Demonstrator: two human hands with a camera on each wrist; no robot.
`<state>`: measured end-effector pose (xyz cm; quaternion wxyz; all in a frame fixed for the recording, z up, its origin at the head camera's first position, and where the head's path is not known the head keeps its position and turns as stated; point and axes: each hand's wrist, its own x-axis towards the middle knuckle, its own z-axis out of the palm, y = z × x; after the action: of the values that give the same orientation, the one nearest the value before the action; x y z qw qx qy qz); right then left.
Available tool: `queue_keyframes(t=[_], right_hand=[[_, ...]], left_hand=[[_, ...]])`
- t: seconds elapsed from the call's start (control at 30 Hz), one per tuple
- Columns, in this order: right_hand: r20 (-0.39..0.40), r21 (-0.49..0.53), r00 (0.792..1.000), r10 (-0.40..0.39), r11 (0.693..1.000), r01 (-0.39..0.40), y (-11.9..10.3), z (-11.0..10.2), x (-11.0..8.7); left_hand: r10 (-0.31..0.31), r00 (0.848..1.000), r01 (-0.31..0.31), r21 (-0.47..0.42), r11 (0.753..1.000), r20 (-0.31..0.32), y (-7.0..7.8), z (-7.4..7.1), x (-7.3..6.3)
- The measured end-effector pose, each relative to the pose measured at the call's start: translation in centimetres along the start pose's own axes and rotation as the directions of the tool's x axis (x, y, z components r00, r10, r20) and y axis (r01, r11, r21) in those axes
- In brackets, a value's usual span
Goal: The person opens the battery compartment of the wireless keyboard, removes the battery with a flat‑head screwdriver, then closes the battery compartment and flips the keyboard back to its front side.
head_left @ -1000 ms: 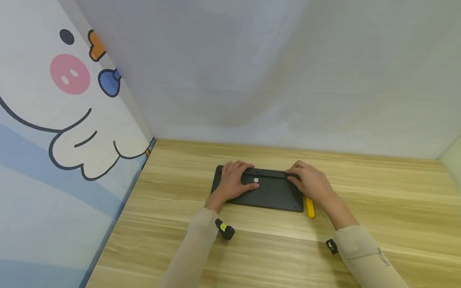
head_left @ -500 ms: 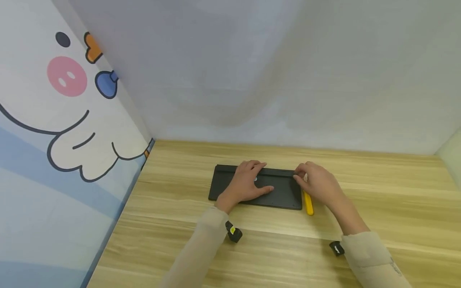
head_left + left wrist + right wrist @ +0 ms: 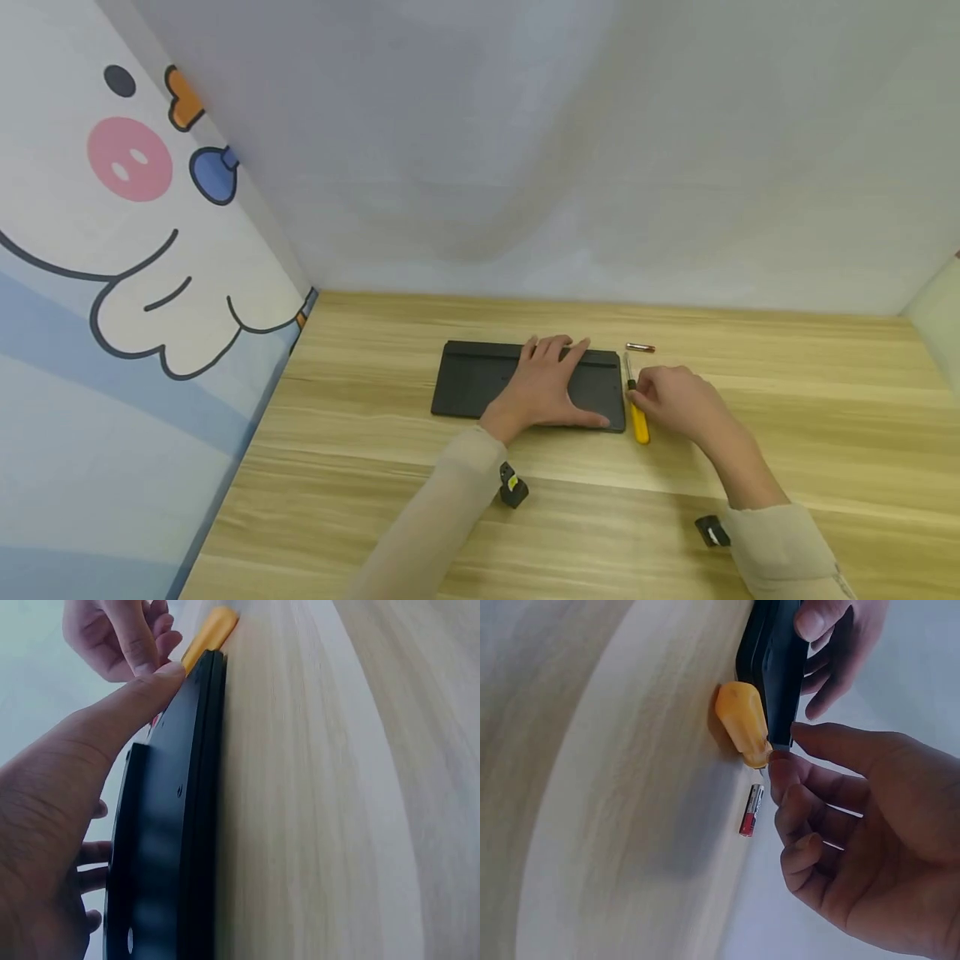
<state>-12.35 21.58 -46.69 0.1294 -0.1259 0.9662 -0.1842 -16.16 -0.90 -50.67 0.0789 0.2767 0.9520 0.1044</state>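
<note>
A flat black keyboard (image 3: 472, 379) lies underside up on the table, with a raised ridge along its far edge. My left hand (image 3: 542, 393) rests across its right half, fingers spread and thumb extended towards the near right corner. My right hand (image 3: 678, 404) is just right of the keyboard, its fingers loosely bent over a screwdriver (image 3: 640, 423) with a yellow handle. In the right wrist view, thumb and index fingertip sit close together beside the handle's neck; no firm grip on it shows. Beyond the screwdriver's tip lies a small red and silver battery (image 3: 641, 347).
The wood-grain table (image 3: 360, 467) ends at a pale curtain-like wall (image 3: 480, 167) behind. A cartoon-printed panel (image 3: 135, 250) borders its left side. Small black cameras (image 3: 513, 486) are worn at both wrists.
My left hand has slid rightwards over the keyboard and spread its fingers. My right hand has left the keyboard's far right corner and come nearer, to the screwdriver. The battery has come into view.
</note>
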Motion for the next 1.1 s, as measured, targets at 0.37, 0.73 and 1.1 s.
queue_keyframes(t=[0.37, 0.73, 1.1], right_hand=[[0.058, 0.029, 0.998, 0.040, 0.999, -0.041, 0.5, 0.4, -0.7], [0.065, 0.108, 0.994, 0.083, 0.990, -0.090, 1.0, 0.9, -0.9], [0.052, 0.137, 0.995, 0.091, 0.986, -0.097, 1.4, 1.4, -1.1]], left_hand=[[-0.002, 1.000, 0.000, 0.106, 0.994, 0.016, 2.0, 0.8, 0.8], [0.018, 1.000, -0.021, 0.162, 0.987, 0.019, 3.0, 1.2, 1.5], [0.069, 0.998, -0.070, 0.235, 0.970, 0.013, 2.9, 0.2, 2.3]])
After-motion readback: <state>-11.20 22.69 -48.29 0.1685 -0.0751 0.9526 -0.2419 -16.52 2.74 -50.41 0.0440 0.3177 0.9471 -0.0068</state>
